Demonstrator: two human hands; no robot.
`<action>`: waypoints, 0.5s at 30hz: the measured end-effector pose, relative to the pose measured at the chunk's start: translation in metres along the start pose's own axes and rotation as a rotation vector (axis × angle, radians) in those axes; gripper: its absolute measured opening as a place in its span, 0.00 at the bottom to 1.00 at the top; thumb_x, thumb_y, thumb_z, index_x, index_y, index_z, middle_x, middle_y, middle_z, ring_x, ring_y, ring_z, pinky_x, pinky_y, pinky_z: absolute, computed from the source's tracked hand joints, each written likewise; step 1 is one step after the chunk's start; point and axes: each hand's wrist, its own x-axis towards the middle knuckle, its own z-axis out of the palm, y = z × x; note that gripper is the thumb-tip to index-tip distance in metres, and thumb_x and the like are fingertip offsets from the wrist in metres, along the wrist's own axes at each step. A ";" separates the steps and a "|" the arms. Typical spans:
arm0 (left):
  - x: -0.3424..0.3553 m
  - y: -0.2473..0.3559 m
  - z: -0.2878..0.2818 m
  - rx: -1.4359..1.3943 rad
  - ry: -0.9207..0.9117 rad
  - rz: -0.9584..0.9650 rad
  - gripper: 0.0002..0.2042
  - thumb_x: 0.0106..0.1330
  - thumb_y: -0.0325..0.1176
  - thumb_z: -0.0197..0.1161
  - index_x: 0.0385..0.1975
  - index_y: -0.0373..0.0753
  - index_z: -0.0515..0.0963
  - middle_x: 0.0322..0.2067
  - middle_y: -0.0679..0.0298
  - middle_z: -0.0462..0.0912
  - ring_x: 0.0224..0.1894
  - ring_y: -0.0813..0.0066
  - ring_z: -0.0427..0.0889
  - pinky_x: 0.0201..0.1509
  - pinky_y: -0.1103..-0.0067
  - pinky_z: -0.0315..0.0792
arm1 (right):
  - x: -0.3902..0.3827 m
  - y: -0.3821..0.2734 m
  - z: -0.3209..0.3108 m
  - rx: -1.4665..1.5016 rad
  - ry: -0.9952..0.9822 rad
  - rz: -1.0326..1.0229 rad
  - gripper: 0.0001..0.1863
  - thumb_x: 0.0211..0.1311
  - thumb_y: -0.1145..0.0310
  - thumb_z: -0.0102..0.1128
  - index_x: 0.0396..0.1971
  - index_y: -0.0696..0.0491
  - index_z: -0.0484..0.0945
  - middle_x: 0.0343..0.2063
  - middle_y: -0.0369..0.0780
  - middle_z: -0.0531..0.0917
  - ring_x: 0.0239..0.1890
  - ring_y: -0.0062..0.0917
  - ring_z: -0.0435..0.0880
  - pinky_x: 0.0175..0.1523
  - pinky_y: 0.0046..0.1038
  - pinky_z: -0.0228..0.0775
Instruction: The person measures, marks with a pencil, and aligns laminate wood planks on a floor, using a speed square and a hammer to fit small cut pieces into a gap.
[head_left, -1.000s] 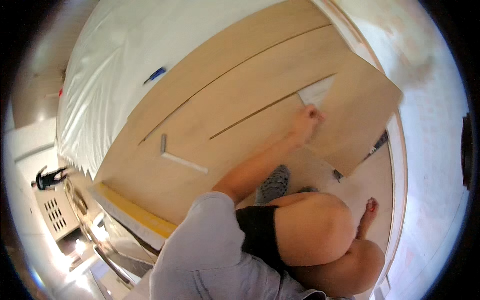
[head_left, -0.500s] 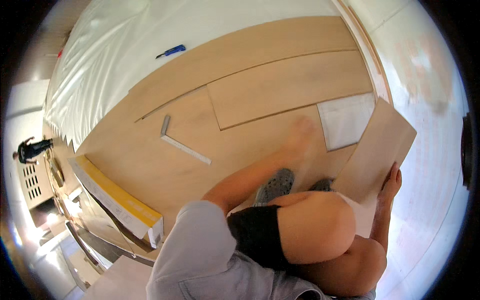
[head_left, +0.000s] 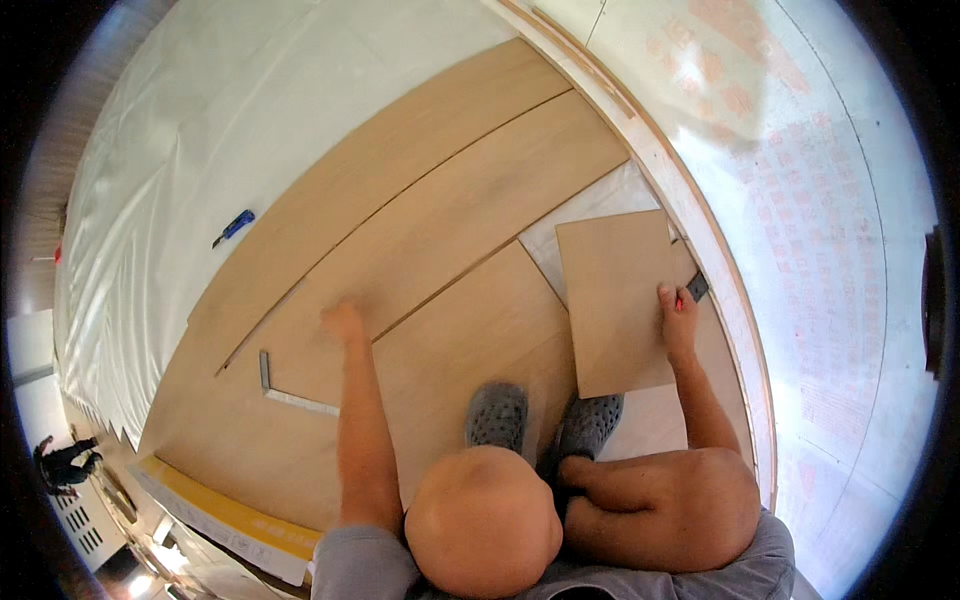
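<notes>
My right hand (head_left: 679,318) grips the right edge of a short wood-coloured floor plank (head_left: 618,290), thumb on top. The plank lies over part of a gap in the floor where white underlay (head_left: 592,212) shows. A small red bit and a dark flat piece (head_left: 698,286) show at that hand; I cannot make out their kind. My left hand (head_left: 346,322) reaches to a long laid plank (head_left: 470,215), its fingers blurred. Close to its forearm, a metal try square (head_left: 292,396) lies on the boards. A blue utility knife (head_left: 235,226) rests farther off on the white sheet.
White sheeting (head_left: 160,200) covers the floor at the far left. A wooden strip and pale wall (head_left: 800,250) bound the right side. A yellow-and-white carton (head_left: 225,515) lies at lower left. Another person (head_left: 68,465) stands far left. My grey clogs (head_left: 497,415) are on the planks.
The short plank has swung from a slant at my right to over the gap, my right hand still on it. My left hand has moved left along the planks. The view has turned.
</notes>
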 end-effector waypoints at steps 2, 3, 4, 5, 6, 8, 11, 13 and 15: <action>0.001 0.002 -0.021 -0.491 -0.028 -0.290 0.16 0.67 0.38 0.60 0.42 0.27 0.78 0.39 0.53 0.81 0.40 0.62 0.80 0.41 0.65 0.75 | 0.004 -0.010 -0.003 -0.134 -0.075 0.095 0.27 0.67 0.48 0.60 0.38 0.63 0.75 0.31 0.43 0.76 0.36 0.27 0.72 0.44 0.30 0.66; 0.002 -0.002 -0.034 -0.646 -0.058 -0.338 0.15 0.67 0.38 0.60 0.40 0.28 0.79 0.36 0.56 0.82 0.36 0.66 0.81 0.38 0.66 0.75 | 0.003 -0.016 0.002 -0.197 -0.118 0.135 0.30 0.67 0.46 0.60 0.42 0.65 0.77 0.34 0.48 0.80 0.38 0.31 0.77 0.48 0.32 0.69; 0.003 -0.011 -0.043 -0.786 -0.103 -0.370 0.14 0.67 0.37 0.61 0.38 0.29 0.80 0.33 0.58 0.83 0.33 0.70 0.81 0.35 0.67 0.75 | 0.003 -0.009 0.008 -0.183 -0.110 0.070 0.30 0.67 0.46 0.60 0.41 0.65 0.77 0.33 0.48 0.80 0.38 0.30 0.76 0.47 0.33 0.69; 0.002 -0.017 -0.046 -0.868 -0.179 -0.342 0.13 0.68 0.38 0.60 0.35 0.32 0.79 0.30 0.60 0.81 0.32 0.71 0.79 0.34 0.69 0.73 | 0.004 0.006 0.011 -0.171 -0.107 0.000 0.29 0.67 0.47 0.60 0.40 0.65 0.77 0.32 0.47 0.79 0.37 0.30 0.76 0.47 0.33 0.69; -0.001 -0.021 -0.049 -0.949 -0.259 -0.308 0.11 0.68 0.38 0.60 0.33 0.34 0.79 0.28 0.63 0.79 0.30 0.72 0.77 0.32 0.70 0.72 | 0.010 0.023 0.019 -0.140 -0.121 -0.077 0.28 0.67 0.48 0.60 0.39 0.65 0.76 0.30 0.46 0.78 0.36 0.30 0.75 0.46 0.33 0.69; 0.020 -0.049 -0.082 -1.078 -0.315 -0.224 0.10 0.69 0.38 0.60 0.29 0.40 0.79 0.23 0.67 0.75 0.27 0.75 0.73 0.30 0.72 0.68 | 0.000 0.020 0.027 0.076 -0.131 -0.032 0.24 0.68 0.51 0.60 0.33 0.63 0.74 0.25 0.39 0.72 0.29 0.27 0.68 0.36 0.33 0.65; 0.034 -0.039 -0.081 -1.020 -0.254 -0.013 0.12 0.68 0.43 0.61 0.38 0.39 0.78 0.31 0.64 0.77 0.35 0.71 0.75 0.40 0.71 0.69 | -0.001 0.011 0.014 0.065 -0.232 0.084 0.18 0.71 0.56 0.59 0.33 0.59 0.76 0.26 0.33 0.74 0.31 0.19 0.68 0.36 0.28 0.64; 0.042 -0.019 -0.075 -1.048 -0.389 -0.337 0.16 0.71 0.46 0.57 0.45 0.38 0.78 0.38 0.60 0.79 0.43 0.67 0.76 0.51 0.69 0.70 | -0.006 0.002 0.013 0.126 -0.170 -0.005 0.19 0.71 0.56 0.59 0.36 0.60 0.77 0.29 0.35 0.77 0.33 0.20 0.71 0.40 0.26 0.66; 0.047 -0.006 -0.083 -0.930 -0.342 -0.174 0.18 0.73 0.48 0.55 0.46 0.39 0.78 0.41 0.61 0.79 0.45 0.67 0.76 0.52 0.70 0.70 | -0.004 0.006 -0.003 0.099 -0.151 0.016 0.19 0.70 0.56 0.59 0.37 0.61 0.77 0.30 0.35 0.77 0.34 0.21 0.72 0.41 0.25 0.66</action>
